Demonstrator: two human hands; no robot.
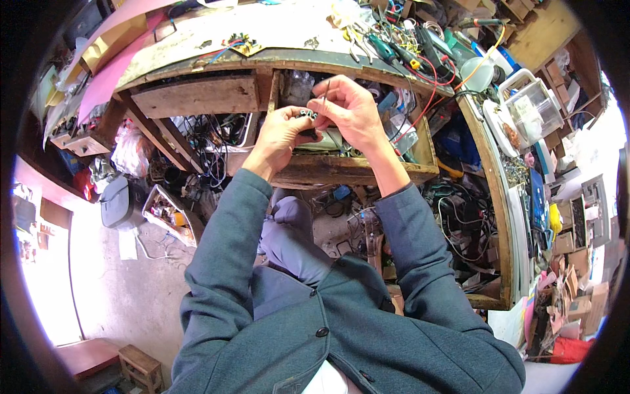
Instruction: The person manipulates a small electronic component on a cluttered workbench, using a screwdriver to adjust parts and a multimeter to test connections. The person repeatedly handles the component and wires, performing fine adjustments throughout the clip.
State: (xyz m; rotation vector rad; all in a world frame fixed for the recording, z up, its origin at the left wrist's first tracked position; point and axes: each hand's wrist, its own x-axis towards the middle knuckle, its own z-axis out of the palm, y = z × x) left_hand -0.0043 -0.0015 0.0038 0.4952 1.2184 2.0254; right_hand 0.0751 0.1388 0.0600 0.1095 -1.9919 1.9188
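Above the open wooden drawer (354,164), my two hands meet. My left hand (283,134) is closed on a small dark part with silvery metal bits on top (307,114); its exact kind is too small to make out. Close against it, my right hand (351,111) pinches a thin dark rod (327,90) between thumb and fingers. The rod stands roughly upright, and its lower end is hidden by the fingers. Clear plastic bags (298,85) and other small items lie in the drawer below my hands.
Along the workbench edge (262,60) lie coloured wires (239,46). Pliers, screwdrivers (380,47) and red cables crowd its right part. A clear plastic container (535,111) stands at the right. Tangled black cables (220,151) and a box of odds and ends (170,213) sit lower left.
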